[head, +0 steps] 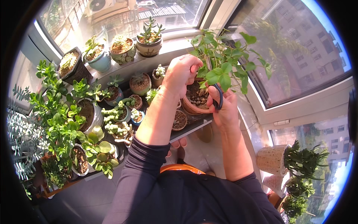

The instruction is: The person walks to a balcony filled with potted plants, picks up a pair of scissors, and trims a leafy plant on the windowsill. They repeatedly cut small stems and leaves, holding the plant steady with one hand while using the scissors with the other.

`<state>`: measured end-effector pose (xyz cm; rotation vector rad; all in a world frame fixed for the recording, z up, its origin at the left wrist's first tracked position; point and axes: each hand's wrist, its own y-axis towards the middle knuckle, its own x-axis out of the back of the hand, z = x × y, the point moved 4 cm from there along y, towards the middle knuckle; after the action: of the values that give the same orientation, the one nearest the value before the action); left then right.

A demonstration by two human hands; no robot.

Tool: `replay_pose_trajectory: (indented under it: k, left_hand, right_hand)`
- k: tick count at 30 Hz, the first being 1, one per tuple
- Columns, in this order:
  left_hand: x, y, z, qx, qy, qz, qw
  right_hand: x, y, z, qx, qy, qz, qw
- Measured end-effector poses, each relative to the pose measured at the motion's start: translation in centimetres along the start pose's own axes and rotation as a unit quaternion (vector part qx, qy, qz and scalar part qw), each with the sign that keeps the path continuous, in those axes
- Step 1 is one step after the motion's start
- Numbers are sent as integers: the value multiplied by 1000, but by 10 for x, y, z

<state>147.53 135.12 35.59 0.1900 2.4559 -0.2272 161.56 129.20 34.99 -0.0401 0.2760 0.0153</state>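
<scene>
My right hand (228, 105) grips a pair of scissors by its dark handles (219, 98), with fingers through the loops. The blades are largely lost among the leaves. A leafy green plant (223, 74) rises from a round terracotta pot (197, 107) before me, its stems spreading to the right. My left hand (183, 70) is curled at the left side of this plant, above the pot's rim. Whether its fingers pinch a stem is hidden. Brown, lumpy soil (195, 95) shows inside the pot between my hands.
Several small succulent pots (139, 84) crowd the dark stand left of my forearm. More potted succulents (123, 50) line the windowsill. A large jade-like plant (58, 112) spreads at far left. Window glass (293, 56) stands close on the right, above a speckled planter (272, 159).
</scene>
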Motion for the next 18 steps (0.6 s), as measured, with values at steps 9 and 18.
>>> replay_pose_trajectory:
  k: [9,18]
  left_hand:
    - [0,3,6,35,-79,45,995]
    - [-4,-1,4,-16,15,20,1000]
  right_hand:
    - [1,0,-3,5,-15,-4,1000]
    - [-3,1,3,-1,-19,-5,1000]
